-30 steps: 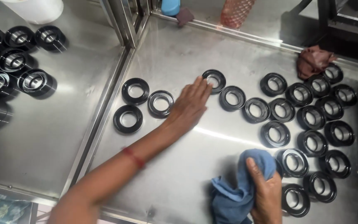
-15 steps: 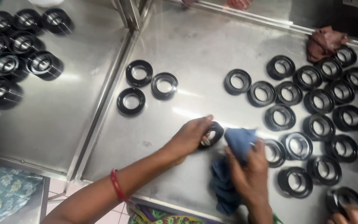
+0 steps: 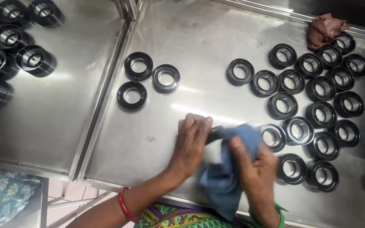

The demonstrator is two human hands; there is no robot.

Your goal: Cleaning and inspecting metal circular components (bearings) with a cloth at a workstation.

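Left hand (image 3: 191, 145) grip pinches black ring (image 3: 214, 134); right hand (image 3: 256, 173) now presses blue cloth (image 3: 227, 177) over it.

Three rings (image 3: 148, 80) left on the table (image 3: 199, 42), ring cluster (image 3: 317, 105) right, rag (image 3: 324, 29) behind.

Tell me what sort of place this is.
Probably a small factory or workshop bench. Many identical black ring-shaped parts lie in rows on a stainless-steel table, and the left hand and right hand hold one against a blue cloth.
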